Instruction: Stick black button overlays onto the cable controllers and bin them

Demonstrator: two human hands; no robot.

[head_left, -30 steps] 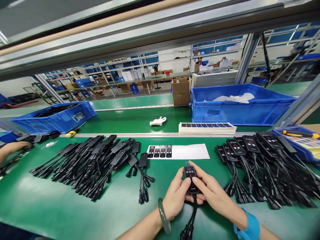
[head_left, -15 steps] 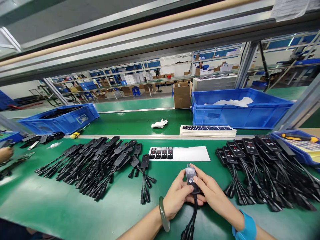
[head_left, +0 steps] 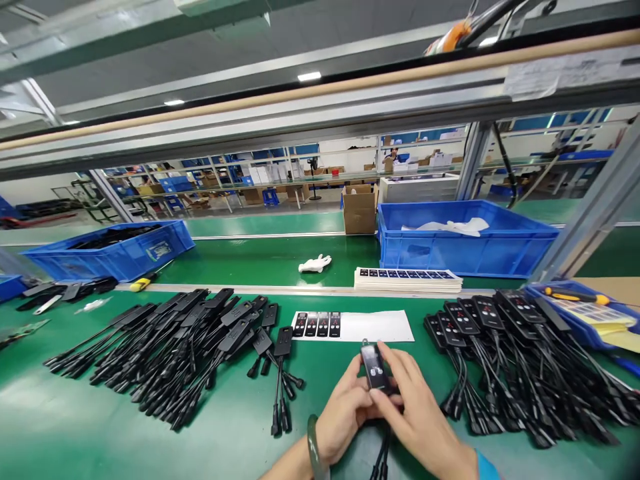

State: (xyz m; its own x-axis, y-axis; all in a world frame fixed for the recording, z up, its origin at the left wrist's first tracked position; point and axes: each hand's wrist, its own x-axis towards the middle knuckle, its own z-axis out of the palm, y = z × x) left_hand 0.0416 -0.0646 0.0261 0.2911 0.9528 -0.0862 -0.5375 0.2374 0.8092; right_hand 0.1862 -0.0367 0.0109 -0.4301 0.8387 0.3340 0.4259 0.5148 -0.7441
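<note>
Left hand [head_left: 345, 410] and right hand [head_left: 420, 423] close around a black controller [head_left: 373, 365], held before the white sheet [head_left: 377, 327]. Its glossy face bears pale buttons [head_left: 376, 373], with a loop [head_left: 365, 342] on top and cables [head_left: 383, 453] below; the right thumb [head_left: 389, 409] now sits lower than half a second earlier. Farther out, the blue tray [head_left: 575, 328] bears yellow sheets [head_left: 617, 325] and a yellow-handled tool [head_left: 577, 295], the large blue bin [head_left: 465, 257] white material [head_left: 457, 227], the left blue bin [head_left: 117, 261] dark parts [head_left: 115, 236].
</note>
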